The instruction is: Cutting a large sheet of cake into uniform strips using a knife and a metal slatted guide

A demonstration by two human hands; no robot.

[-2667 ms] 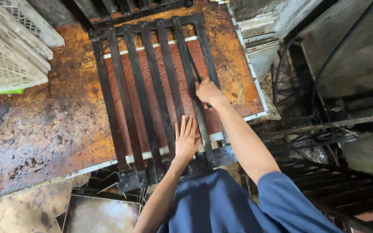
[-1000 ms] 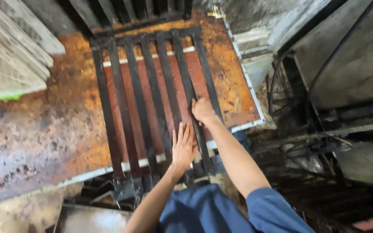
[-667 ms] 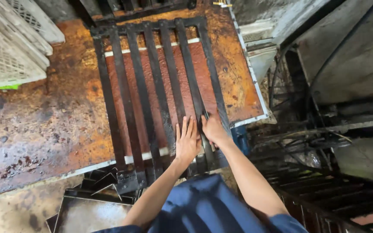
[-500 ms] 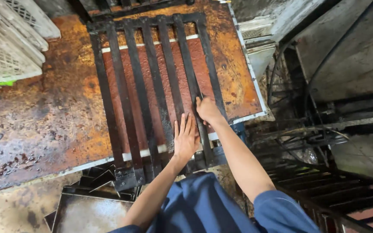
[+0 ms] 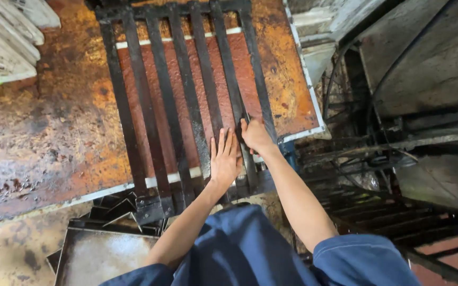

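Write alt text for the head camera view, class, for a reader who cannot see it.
A person's two bare hands rest on a black metal grate lying on a rusty orange table: the left hand pressed flat, the right hand closed on a small dark tool against a bar. White plastic crates sit at the table's far left.

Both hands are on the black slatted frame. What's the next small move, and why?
Probably draw the right hand back toward the body along the same bar. It pinches a small dark tool, too small to identify, against a bar of the black metal frame, while the left hand lies flat beside it, steadying the frame on the rusty table. The near end of that bar lies just below.
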